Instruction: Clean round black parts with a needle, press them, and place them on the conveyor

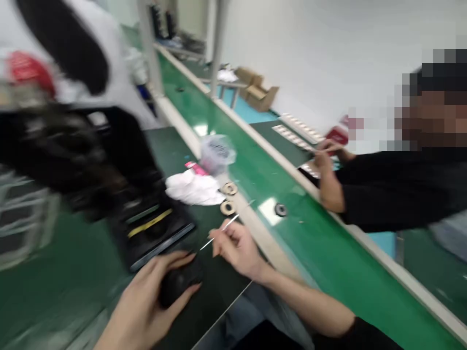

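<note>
My left hand is closed around a black rounded part just above the dark green table, with fingers on its far side and thumb on the near side. Between the fingertips of my right hand is a thin metal pick, held slantwise. Its lower tip points at the edge of the black part; whether they touch I cannot tell. Beyond my right hand lie two tan rings at the border of the belt. A black machine with a yellow strip stands ahead of my left hand.
White cloth and a clear plastic bag lie by the belt edge. The green conveyor belt carries a black ring. Across it a co-worker's hands handle something near white strips. Cardboard boxes stand farther back.
</note>
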A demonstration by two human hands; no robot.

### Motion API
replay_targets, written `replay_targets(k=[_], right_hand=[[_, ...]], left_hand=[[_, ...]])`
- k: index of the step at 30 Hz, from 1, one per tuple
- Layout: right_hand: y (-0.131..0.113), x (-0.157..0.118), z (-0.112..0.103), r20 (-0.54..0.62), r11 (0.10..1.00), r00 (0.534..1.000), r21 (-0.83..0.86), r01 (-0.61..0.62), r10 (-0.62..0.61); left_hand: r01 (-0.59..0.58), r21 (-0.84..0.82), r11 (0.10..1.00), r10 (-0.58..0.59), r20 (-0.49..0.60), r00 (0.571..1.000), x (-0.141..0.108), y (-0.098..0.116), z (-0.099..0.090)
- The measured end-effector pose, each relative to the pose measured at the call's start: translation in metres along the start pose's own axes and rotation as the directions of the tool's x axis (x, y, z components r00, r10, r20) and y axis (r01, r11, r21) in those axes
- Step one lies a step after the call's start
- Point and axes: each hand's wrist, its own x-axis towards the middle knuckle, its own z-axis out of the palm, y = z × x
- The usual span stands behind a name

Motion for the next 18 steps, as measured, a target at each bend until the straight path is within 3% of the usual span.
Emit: replay_targets(k=[4, 11, 15, 18], right_hand=[[0.002, -0.005, -0.008, -0.007, 0.989, 0.997, -0.125, 0.080, -0.081], [-0.011, -0.013, -0.015, -0.064, 0.967, 0.983, -0.202, 0.154, -0.170], [-0.023, 0.018, -0.005, -0.013, 0.921, 0.956, -0.273, 0.277, -0.292], [-0.021, 0.053, 0.013, 0.024, 0.900, 0.930, -0.245, 0.360, -0.366]], left_hand=[[0.123, -0.036, 0.992, -0.118, 0.113, 0.987, -0.002, 0.018, -0.003], [0.141, -0.082, 0.987, -0.131, 0.122, 0.984, 0.001, 0.023, -0.002], [0.086, -0.042, 0.995, -0.084, 0.064, 0.994, -0.001, 0.025, 0.003], [0.034, 0.080, 0.996, -0.032, -0.023, 0.999, -0.001, 0.025, 0.006]])
